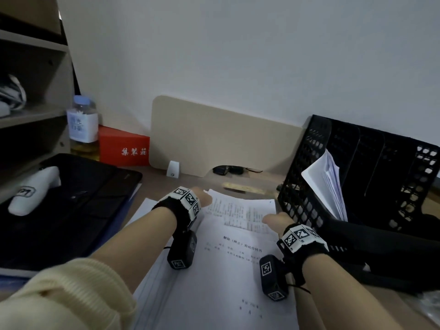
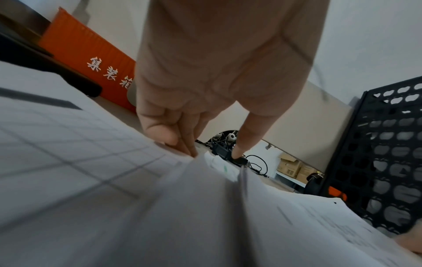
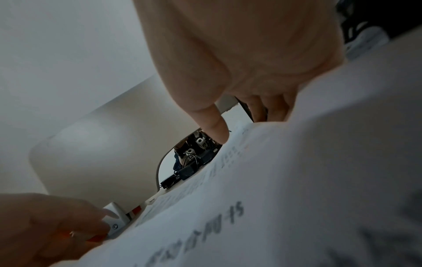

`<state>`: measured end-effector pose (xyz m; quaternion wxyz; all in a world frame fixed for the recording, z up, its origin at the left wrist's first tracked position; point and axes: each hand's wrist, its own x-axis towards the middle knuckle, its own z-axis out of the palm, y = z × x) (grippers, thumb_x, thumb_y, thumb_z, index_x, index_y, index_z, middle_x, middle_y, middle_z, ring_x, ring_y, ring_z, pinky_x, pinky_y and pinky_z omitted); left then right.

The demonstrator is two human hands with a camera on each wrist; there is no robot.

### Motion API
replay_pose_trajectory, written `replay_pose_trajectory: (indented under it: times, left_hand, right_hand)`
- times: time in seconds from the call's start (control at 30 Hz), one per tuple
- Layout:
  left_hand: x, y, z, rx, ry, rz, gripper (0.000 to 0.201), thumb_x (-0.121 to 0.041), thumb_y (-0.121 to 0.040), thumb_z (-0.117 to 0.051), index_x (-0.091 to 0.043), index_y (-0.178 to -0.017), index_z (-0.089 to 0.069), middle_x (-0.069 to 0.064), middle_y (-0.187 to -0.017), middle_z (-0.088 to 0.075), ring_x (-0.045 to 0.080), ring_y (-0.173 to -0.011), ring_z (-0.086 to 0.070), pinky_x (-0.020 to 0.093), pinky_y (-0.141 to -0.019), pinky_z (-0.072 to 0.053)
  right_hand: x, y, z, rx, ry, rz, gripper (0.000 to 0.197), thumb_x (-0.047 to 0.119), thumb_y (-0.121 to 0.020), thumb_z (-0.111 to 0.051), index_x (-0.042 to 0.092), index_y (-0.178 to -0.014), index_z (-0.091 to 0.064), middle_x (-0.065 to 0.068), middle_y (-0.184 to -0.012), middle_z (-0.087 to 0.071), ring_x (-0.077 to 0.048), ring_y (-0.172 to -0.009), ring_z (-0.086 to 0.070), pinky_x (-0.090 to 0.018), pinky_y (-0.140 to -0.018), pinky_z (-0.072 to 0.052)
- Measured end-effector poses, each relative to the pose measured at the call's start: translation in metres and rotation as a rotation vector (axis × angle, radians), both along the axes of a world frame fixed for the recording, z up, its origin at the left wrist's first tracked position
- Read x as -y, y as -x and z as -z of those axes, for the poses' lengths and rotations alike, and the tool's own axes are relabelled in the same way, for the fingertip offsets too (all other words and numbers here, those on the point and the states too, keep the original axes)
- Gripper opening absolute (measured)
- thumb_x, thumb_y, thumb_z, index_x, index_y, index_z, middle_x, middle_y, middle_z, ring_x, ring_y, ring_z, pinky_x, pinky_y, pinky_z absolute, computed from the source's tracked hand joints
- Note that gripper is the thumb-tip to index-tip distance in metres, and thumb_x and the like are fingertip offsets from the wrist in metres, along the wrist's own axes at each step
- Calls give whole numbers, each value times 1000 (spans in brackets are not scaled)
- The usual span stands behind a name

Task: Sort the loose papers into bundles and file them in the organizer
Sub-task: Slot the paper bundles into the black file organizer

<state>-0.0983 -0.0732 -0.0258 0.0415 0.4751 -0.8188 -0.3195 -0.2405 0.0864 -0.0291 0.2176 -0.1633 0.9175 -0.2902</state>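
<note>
A stack of printed papers (image 1: pixel 233 258) lies on the desk in front of me. My left hand (image 1: pixel 202 198) holds its far left corner, with the fingers (image 2: pixel 169 137) at the paper edge and the thumb stretched out beside them. My right hand (image 1: pixel 273 219) grips the far right edge, thumb (image 3: pixel 214 124) on top and fingers tucked behind the raised sheet (image 3: pixel 297 180). The sheets (image 2: pixel 137 207) bulge up between both hands. To the right stands the black mesh organizer (image 1: pixel 309 186), whose first slot holds a white paper bundle (image 1: pixel 326 184).
A black case (image 1: pixel 71 210) with a white device (image 1: pixel 33 189) on it lies left of the papers. At the back are a red box (image 1: pixel 123 148), a bottle (image 1: pixel 83 125) and a beige board (image 1: pixel 214 139). Shelves (image 1: pixel 31 91) rise at the left. A dark object (image 1: pixel 381 253) lies right.
</note>
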Motion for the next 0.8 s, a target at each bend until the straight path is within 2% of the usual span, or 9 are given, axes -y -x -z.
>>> replay_pose_trajectory:
  times: [0.13,0.27,0.4,0.5,0.53,0.6,0.67,0.73,0.8]
  left_hand:
    - [15,0,6,83,-22,36,54,-36,-95,-54,-3,-136,-48,13,-140,-52,28,-128,-50,32,-102,-41]
    - [22,0,8,147,-32,73,59,-44,-92,-60,-4,-134,-51,11,-137,-55,26,-126,-52,30,-98,-41]
    - [25,0,10,168,-16,78,56,-43,-90,-63,-3,-128,-56,12,-131,-59,25,-121,-55,29,-93,-43]
    - [28,0,12,158,-16,78,60,-45,-88,-65,-3,-128,-55,13,-131,-60,26,-121,-56,30,-95,-43]
    - [29,1,13,153,-17,77,61,-46,-88,-64,-2,-129,-54,13,-132,-59,26,-122,-55,30,-96,-43]
    - [29,-1,14,149,-13,76,67,-51,-90,-60,-2,-134,-49,13,-137,-55,27,-126,-53,31,-99,-41]
    - [28,-5,14,150,24,87,75,-59,-92,-48,-1,-139,-44,15,-142,-50,28,-130,-48,31,-103,-38]
    - [30,-10,16,120,36,58,88,-71,-89,-37,-2,-143,-40,16,-145,-46,30,-133,-45,32,-107,-34]
    - [31,-15,15,89,-12,68,97,-80,-84,-26,-6,-145,-39,15,-146,-46,31,-132,-45,35,-111,-32]
  right_hand:
    - [7,5,2,35,26,0,51,14,-96,-53,-5,-140,-36,-19,-142,-44,-33,-130,-44,-34,-97,-41]
    - [12,14,9,67,92,-4,47,4,-89,-58,-7,-133,-43,-21,-130,-51,-35,-119,-51,-38,-94,-45]
    - [12,19,16,73,287,-13,34,-9,-84,-49,-8,-117,-59,-22,-114,-63,-32,-95,-60,-40,-86,-52]
    - [11,14,15,-9,412,-65,32,-11,-87,-47,-2,-114,-59,-17,-109,-65,-28,-92,-60,-35,-78,-52]
    - [11,11,13,-40,458,-88,31,-11,-87,-47,2,-112,-59,-14,-109,-65,-27,-94,-61,-36,-79,-53]
    - [9,5,8,-84,559,-133,31,-10,-88,-48,10,-110,-58,-11,-114,-65,-27,-103,-62,-43,-89,-52]
    - [7,-2,3,-119,663,-179,33,-10,-89,-50,13,-112,-58,-7,-117,-64,-24,-110,-61,-44,-97,-49]
    - [5,-7,-2,-168,743,-213,31,-9,-91,-50,14,-111,-56,0,-110,-64,-19,-108,-60,-36,-94,-50]
    - [3,-12,-9,-222,807,-224,27,-8,-93,-48,14,-107,-55,7,-101,-62,-10,-99,-59,-21,-82,-49]
